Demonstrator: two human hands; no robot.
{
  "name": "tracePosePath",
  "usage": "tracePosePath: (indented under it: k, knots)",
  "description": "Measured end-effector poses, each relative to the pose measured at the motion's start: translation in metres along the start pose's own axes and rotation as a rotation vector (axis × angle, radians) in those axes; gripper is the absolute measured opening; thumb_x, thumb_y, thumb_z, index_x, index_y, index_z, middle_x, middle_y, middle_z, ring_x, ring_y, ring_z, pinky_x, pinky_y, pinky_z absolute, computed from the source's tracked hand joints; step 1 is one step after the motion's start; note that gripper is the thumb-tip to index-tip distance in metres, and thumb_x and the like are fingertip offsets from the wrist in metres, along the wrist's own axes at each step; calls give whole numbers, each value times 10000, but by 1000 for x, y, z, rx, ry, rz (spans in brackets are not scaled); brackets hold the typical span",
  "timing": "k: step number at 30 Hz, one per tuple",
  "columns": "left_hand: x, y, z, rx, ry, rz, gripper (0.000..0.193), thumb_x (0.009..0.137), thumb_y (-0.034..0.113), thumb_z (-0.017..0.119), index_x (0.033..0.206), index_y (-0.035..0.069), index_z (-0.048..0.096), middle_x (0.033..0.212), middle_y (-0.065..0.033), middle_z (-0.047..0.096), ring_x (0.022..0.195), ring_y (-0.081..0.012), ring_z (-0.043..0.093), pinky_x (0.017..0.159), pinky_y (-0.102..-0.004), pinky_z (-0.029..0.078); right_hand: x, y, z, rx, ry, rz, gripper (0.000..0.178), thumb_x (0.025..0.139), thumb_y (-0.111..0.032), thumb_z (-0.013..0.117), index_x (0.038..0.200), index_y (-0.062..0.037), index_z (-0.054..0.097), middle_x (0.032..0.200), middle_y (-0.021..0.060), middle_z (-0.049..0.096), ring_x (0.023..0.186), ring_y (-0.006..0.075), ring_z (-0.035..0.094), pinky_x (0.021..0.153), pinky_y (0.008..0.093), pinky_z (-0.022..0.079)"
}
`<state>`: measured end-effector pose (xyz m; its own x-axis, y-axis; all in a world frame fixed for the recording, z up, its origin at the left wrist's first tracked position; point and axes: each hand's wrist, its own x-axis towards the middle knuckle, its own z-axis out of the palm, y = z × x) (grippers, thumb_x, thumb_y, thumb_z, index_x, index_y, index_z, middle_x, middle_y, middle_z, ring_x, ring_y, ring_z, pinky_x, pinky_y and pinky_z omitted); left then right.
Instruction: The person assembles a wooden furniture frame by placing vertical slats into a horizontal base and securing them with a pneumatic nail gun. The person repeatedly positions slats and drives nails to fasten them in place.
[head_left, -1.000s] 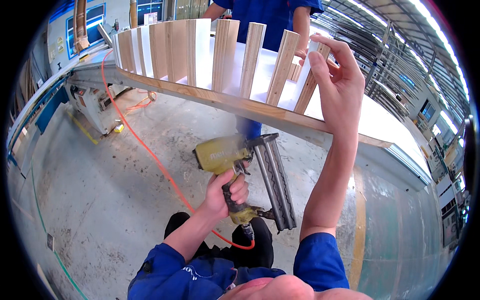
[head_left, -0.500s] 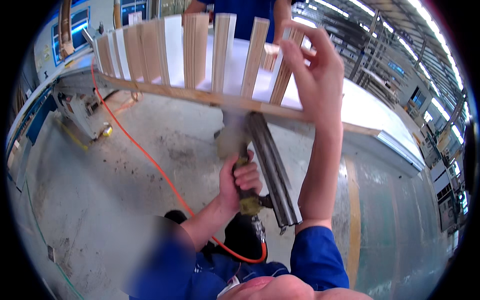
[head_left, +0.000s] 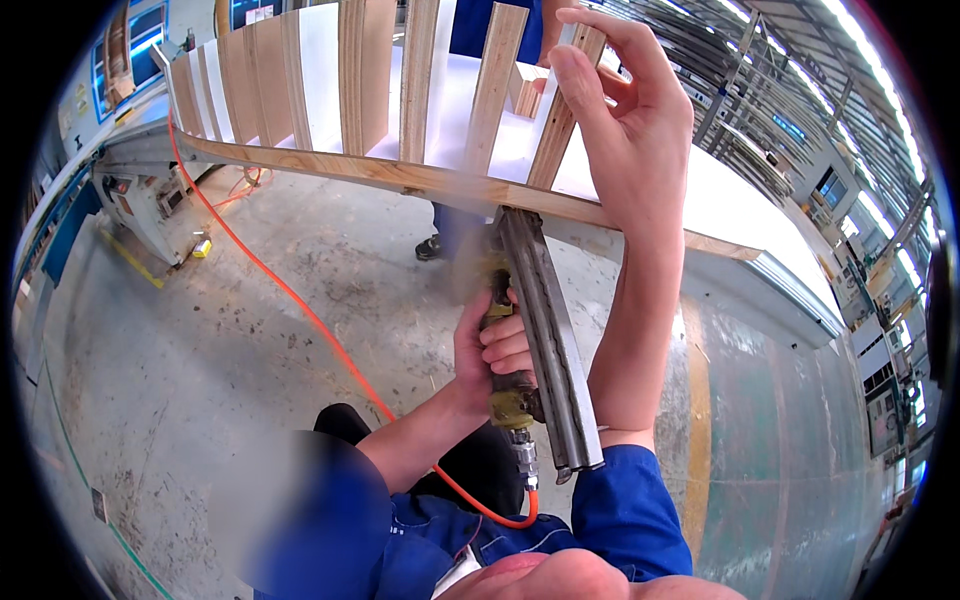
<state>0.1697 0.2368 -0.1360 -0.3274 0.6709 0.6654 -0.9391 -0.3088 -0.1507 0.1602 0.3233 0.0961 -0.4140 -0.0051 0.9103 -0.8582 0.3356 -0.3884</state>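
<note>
My left hand point(head_left: 497, 345) is closed around the handle of an air nail gun point(head_left: 552, 355) with a long metal magazine. The gun's top end meets the near edge of a long wooden rail point(head_left: 330, 163), roughly below the slat at my right hand; blur hides whether it touches. My right hand point(head_left: 645, 140) is raised above the rail, with thumb and fingers gripping the upper end of an upright wooden slat point(head_left: 553, 150). More upright slats point(head_left: 493, 90) stand in a row to its left, some with white faces.
An orange air hose point(head_left: 290, 297) runs from the gun across the floor to the left. A co-worker in blue point(head_left: 480, 30) stands behind the slats. White panel surface point(head_left: 735, 210) extends right of my hand. A machine point(head_left: 150, 215) stands at the left.
The nail gun has come closer to the rail's edge in my left hand. My right hand stays on the same slat. The view has shifted, so the slats appear higher and further left.
</note>
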Motion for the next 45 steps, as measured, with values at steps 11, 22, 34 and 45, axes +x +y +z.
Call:
tracePosePath:
  k: [11,22,34,45]
  knots:
    - [-1,-6,-6,37,107,-33,583,971,607,468,520,282,294,422,150,325,413,0,396,575,-166,417,1,0,0,-6,1,-15,326,941,8,621,1261,16,559,1176,107,586,988,187,659,826,295,579]
    - [-8,-16,1,-27,117,12,523,981,583,468,594,254,343,444,138,345,418,-18,399,557,-171,416,-3,3,-2,-282,1,-147,298,959,-180,672,1222,-45,638,1104,80,675,983,148,690,922,340,563]
    - [-3,-20,1,-30,-86,-25,352,1035,488,442,1182,212,604,583,129,394,516,-43,422,760,-327,455,-3,7,-5,-259,-1,-140,300,964,-181,667,1230,-48,632,1135,79,676,973,137,687,927,340,565]
    - [-1,-26,6,-68,-32,20,300,1014,409,540,1095,126,599,561,114,413,460,-13,397,518,-175,392,-3,4,-3,-300,0,-161,311,956,-178,679,1232,-45,628,1138,75,672,952,132,689,890,325,578]
